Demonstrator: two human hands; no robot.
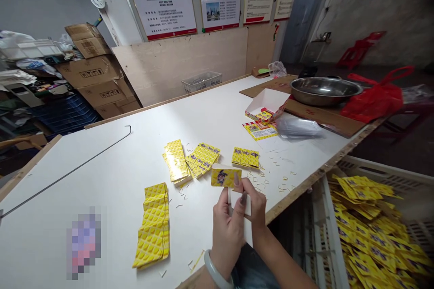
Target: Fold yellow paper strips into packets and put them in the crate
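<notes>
Both my hands meet just above the table's near edge. My left hand [228,228] and my right hand [255,203] pinch a small yellow printed card [224,176] with a white flap beneath it, held upright between the fingertips. A bangle circles my left wrist. Just beyond the card lie fanned piles of yellow packets [202,158], a short row of packets [245,157] and a stack turned pattern side up [176,160]. Another long overlapping row of yellow packets [154,226] lies at the near left on the white table [111,176].
An open white carton [267,104] with yellow packets, a clear plastic bag pile [298,128], a steel basin [324,89] and a red bag [376,97] sit at far right. A crate [389,230] full of yellow packets stands right of the table. A bent wire [68,174] lies left. Small white scraps litter the table.
</notes>
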